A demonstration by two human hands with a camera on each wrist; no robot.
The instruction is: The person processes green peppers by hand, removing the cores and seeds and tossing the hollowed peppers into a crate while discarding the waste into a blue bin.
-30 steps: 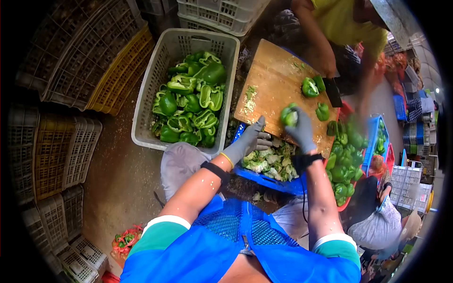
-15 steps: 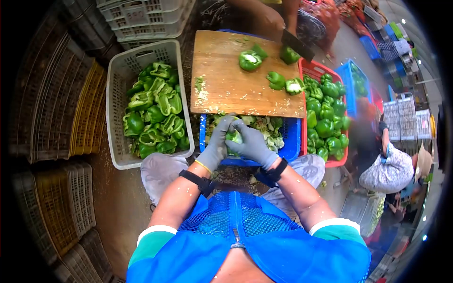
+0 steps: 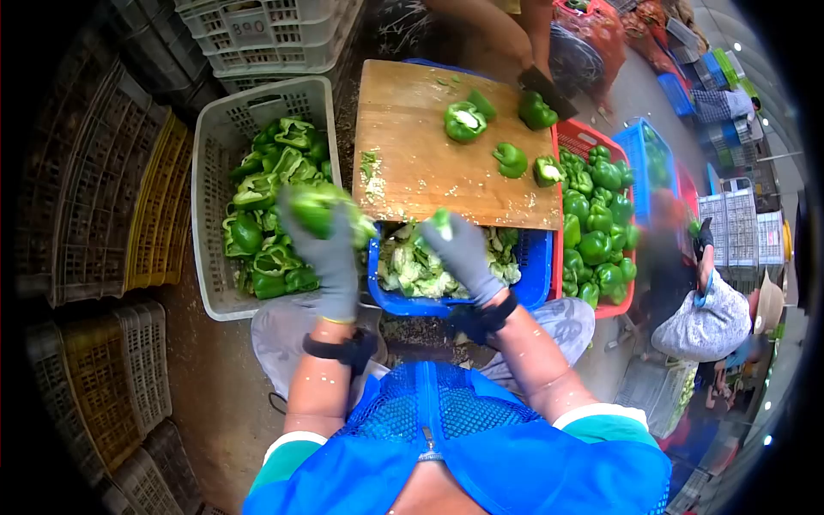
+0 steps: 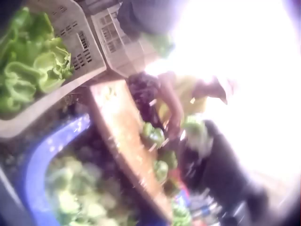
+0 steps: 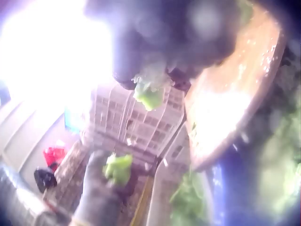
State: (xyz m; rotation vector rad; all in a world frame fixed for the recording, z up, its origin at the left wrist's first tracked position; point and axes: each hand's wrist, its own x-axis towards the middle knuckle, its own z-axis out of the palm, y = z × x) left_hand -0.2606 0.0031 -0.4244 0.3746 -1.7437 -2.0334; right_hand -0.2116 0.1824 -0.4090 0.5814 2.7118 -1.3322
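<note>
My gloved left hand (image 3: pixel 330 257) grips a hollowed green bell pepper (image 3: pixel 311 209), blurred by motion, at the near right side of the grey crate (image 3: pixel 202 223) of opened peppers. My gloved right hand (image 3: pixel 465 256) pinches a pale pepper core (image 3: pixel 441 225) with some green on it, over the blue crate (image 3: pixel 403 305). That crate holds pale cores and scraps under the near edge of the wooden cutting board (image 3: pixel 446 176). The right wrist view shows the core (image 5: pixel 150 94) poking out from the dark glove fingers.
Cut peppers (image 3: pixel 465 122) lie on the board. Across it, another person's arm (image 3: pixel 493 39) works with a cleaver (image 3: pixel 548 93) beside a pepper. A red crate (image 3: pixel 633 287) of whole peppers stands at the right. Stacked crates (image 3: pixel 266 30) rise behind the grey crate.
My right hand brought a pepper from the board to my left hand above the blue crate. Now the hands have parted: the left moved leftward with the pepper, the right keeps the core.
</note>
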